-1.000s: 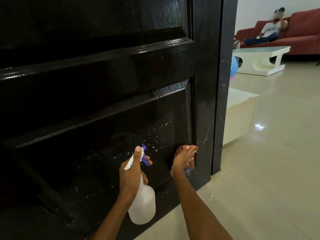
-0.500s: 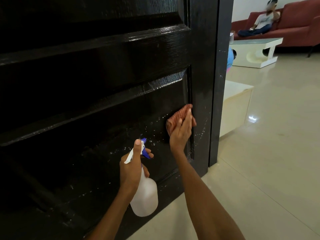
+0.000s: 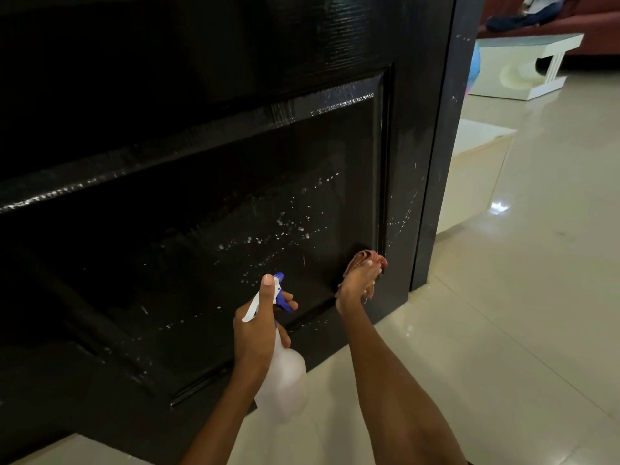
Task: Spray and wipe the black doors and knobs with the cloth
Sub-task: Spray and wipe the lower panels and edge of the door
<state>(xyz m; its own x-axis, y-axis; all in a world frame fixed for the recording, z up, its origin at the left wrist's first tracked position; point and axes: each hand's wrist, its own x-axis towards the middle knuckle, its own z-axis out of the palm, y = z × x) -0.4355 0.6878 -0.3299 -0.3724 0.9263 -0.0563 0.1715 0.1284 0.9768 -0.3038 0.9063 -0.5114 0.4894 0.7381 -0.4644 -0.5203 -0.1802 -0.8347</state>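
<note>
A glossy black panelled door (image 3: 201, 146) fills the left and centre, with white spray droplets across its lower panel. My right hand (image 3: 357, 285) presses a reddish-pink cloth (image 3: 367, 260) flat against the lower right corner of that panel, near the door's edge. My left hand (image 3: 260, 330) grips a translucent white spray bottle (image 3: 283, 380) with a blue and white trigger head, held just in front of the door's bottom rail. No knob is in view.
A glossy cream tiled floor (image 3: 520, 313) stretches to the right. Beyond the door edge stand a low cream box (image 3: 469, 182), a white coffee table (image 3: 530, 62) and a red sofa (image 3: 597, 25) where a person sits.
My right hand has slid the cloth down the panel's right side, from mid-panel back to the lower corner. My left hand and the bottle stayed about where they were.
</note>
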